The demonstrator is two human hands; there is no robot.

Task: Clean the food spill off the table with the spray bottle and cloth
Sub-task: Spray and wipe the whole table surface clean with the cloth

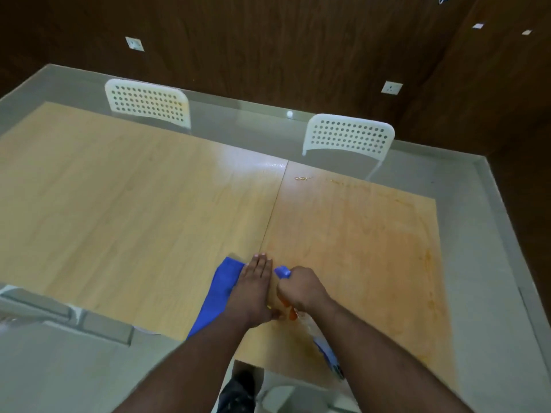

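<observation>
A blue cloth (215,296) lies on the wooden table (134,204) near its front edge, one end hanging over. My left hand (253,293) rests flat on the cloth with fingers together and extended. My right hand (301,289) is closed around the spray bottle, whose blue nozzle (282,272) pokes out above the fist and whose clear body with a blue label (326,350) runs under my forearm. An orange smear (372,234) covers the right half of the table. A few bits of food (301,178) lie near the far edge.
Two white perforated chairs (149,102) (347,135) stand at the far side of the table. A dark wood-panelled wall with sockets is behind them. A grey floor surrounds the table. Another chair edge (44,305) shows at the near left.
</observation>
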